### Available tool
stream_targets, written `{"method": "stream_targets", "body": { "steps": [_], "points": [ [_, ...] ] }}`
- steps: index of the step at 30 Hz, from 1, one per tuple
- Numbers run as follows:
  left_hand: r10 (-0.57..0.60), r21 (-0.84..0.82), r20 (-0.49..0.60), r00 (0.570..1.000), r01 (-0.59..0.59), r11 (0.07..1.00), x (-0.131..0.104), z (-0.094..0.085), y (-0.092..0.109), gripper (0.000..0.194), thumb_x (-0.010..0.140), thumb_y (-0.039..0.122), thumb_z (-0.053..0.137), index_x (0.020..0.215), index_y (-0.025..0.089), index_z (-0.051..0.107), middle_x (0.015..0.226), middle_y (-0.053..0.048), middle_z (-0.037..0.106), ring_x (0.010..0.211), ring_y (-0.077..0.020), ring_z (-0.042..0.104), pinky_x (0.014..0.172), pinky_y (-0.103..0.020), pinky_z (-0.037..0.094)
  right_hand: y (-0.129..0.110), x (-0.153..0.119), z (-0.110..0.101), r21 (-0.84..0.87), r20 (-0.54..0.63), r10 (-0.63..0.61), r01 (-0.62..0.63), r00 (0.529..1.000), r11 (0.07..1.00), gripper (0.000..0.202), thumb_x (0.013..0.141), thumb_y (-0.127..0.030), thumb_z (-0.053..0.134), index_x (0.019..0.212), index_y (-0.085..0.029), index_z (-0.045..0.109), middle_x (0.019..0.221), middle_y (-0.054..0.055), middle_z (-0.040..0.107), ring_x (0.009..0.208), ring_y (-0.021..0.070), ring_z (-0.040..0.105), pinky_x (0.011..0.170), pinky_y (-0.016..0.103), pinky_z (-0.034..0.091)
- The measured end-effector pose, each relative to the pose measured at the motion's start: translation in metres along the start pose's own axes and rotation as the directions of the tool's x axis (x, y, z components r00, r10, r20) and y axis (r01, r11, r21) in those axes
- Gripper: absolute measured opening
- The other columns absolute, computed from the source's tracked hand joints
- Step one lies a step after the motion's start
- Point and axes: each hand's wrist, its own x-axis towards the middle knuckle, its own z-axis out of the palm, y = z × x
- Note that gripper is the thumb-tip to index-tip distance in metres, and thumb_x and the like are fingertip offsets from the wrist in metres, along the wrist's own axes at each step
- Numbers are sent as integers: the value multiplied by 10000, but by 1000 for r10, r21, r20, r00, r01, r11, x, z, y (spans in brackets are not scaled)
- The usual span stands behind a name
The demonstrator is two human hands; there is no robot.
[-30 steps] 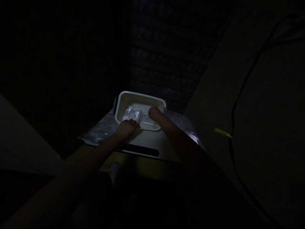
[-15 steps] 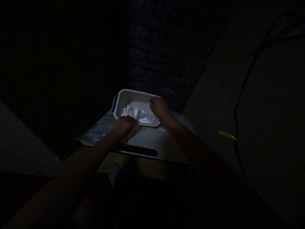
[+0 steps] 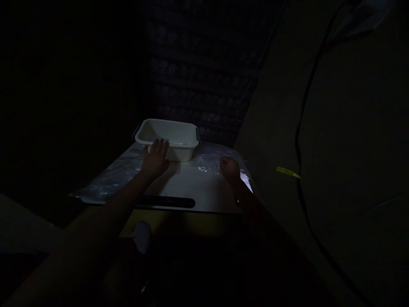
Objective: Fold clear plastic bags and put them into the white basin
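A white plastic tub (image 3: 183, 153) stands at the back of a small white table (image 3: 191, 185). My left hand (image 3: 155, 158) is at its front rim, with the fingers spread and pointing away from me. Most of the tub's inside is hidden behind the front wall and that hand. Farther right, my right hand (image 3: 230, 169) is curled near crumpled clear plastic (image 3: 207, 162) on the table. What its fingers hold, if anything, cannot be made out. Beside the right wrist a bright, screen-like patch (image 3: 246, 181) shows.
Clear plastic sheeting (image 3: 108, 181) covers the table's left side. A dark slot (image 3: 166, 201) runs along the front edge. To the right, a black cable (image 3: 298, 145) with a yellow tag (image 3: 287, 172) hangs by a wall. The surroundings are very dark.
The tub was tilted toward me with shiny clear packets showing; now it sits level. My right hand has left its rim and moved right; my left hand has opened. The view has shifted.
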Motion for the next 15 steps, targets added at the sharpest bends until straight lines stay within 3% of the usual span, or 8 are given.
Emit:
{"method": "stream_targets", "body": {
  "steps": [5,8,11,15],
  "points": [
    [-32,-44,44,999,34,998,8,5,-1,671,676,290,389,1241,56,114,1297,-188,126,1182,-294,50,855,-500,174,14,-11,-3,-166,67,31,-19,997,986,367,691,-131,316,986,-179,528,915,65,561,858,172,458,752,272,309],
    [-8,-86,58,998,13,996,16,8,-7,700,660,304,410,1239,44,114,1293,-200,127,1181,-302,38,845,-479,223,18,-15,-1,-237,104,-16,40,994,971,397,690,-119,336,1034,-240,494,960,64,516,893,198,408,747,308,282],
    [16,-114,74,997,-8,993,23,10,-12,694,659,315,415,1230,28,143,1284,-209,152,1179,-305,51,837,-444,263,19,-16,6,-255,120,-76,105,990,961,347,717,-142,339,975,-274,531,976,58,481,900,209,377,742,327,261],
    [6,-112,56,998,0,994,20,6,-12,665,672,308,408,1224,33,160,1285,-213,137,1177,-306,69,838,-441,259,16,-11,11,-294,75,-41,61,996,954,262,738,-188,351,821,-204,599,943,86,473,894,228,354,729,339,253]
  ]
}}
